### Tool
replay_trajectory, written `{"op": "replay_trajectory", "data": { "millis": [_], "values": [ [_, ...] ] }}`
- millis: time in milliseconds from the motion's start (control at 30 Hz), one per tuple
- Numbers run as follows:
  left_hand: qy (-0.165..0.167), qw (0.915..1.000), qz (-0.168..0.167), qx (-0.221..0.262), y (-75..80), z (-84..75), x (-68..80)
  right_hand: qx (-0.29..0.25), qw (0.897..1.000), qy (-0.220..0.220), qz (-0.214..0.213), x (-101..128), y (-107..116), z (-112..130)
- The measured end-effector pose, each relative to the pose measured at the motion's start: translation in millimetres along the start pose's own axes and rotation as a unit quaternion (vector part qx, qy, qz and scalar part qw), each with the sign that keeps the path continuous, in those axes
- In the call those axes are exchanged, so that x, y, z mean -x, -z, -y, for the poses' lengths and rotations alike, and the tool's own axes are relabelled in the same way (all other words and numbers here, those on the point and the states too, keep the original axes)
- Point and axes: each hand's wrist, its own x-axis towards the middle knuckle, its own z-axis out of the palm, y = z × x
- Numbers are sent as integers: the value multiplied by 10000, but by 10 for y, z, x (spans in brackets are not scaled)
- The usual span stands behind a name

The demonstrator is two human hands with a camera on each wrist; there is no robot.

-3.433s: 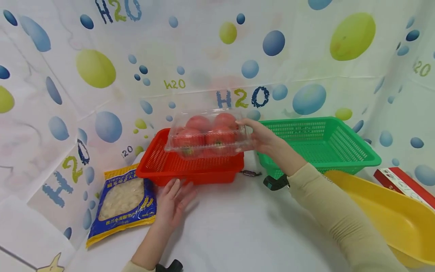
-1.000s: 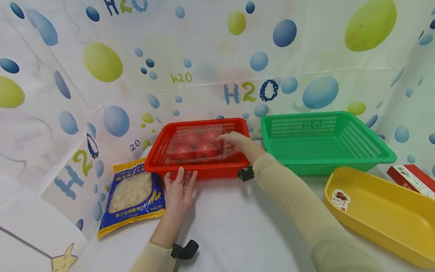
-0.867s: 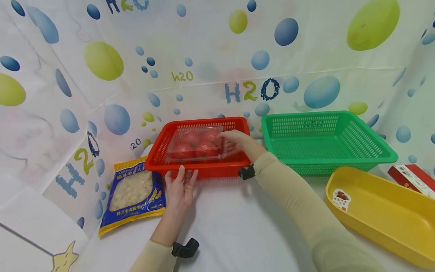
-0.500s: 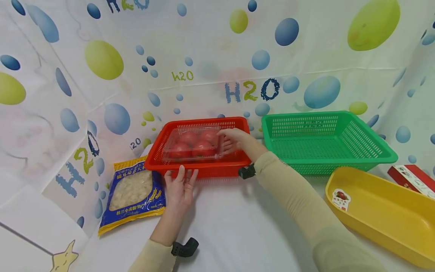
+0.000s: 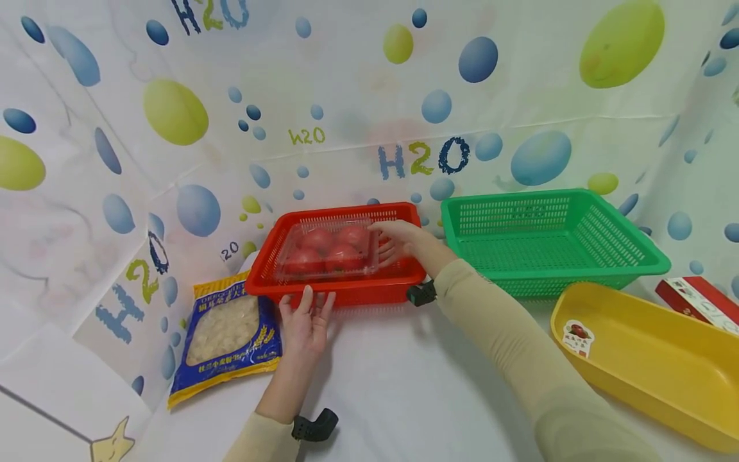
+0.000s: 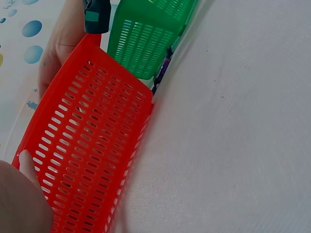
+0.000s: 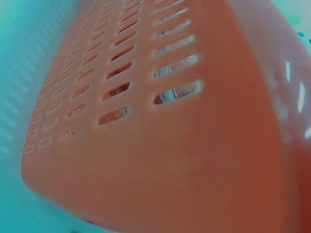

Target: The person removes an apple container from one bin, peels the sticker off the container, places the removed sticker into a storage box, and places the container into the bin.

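A clear plastic clamshell box (image 5: 326, 250) of several red tomatoes sits inside the red plastic basket (image 5: 369, 293), a little tilted, toward its left side. My right hand (image 5: 398, 240) reaches over the basket, its fingers loosely extended at the box's right end. In the right wrist view the slotted basket wall (image 6: 82, 136) is what the left camera also sees, and the hand itself is out of frame. My left hand (image 5: 306, 324) lies palm up at the basket's front, its fingers spread against the front wall just under the rim.
A green basket (image 5: 531, 279) stands to the right, with a yellow tray (image 5: 641, 366) in front of it and a red and white box (image 5: 698, 298) behind the tray. A blue and yellow bag of pasta (image 5: 225, 333) lies left of the red basket.
The tomato box has come down from above the red basket into it, then shifted slightly left. The right hand's fingers have loosened from its end; the left hand has settled at the basket's front.
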Motion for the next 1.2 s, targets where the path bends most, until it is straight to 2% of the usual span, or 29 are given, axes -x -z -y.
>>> {"op": "replay_trajectory", "data": {
  "millis": [233,600,933,1200],
  "values": [
    [26,10000,32,-12,-6,7,0,66,9999,104,113,58,51,28],
    [122,9999,-21,-32,-14,-50,-48,-124,9978,578,297,326,174,178],
    [120,9998,46,-149,-20,-45,-35,-224,9930,1003,575,610,417,181],
    [128,9992,135,-345,40,-90,-17,-380,9887,1331,579,868,578,151]
  ]
}}
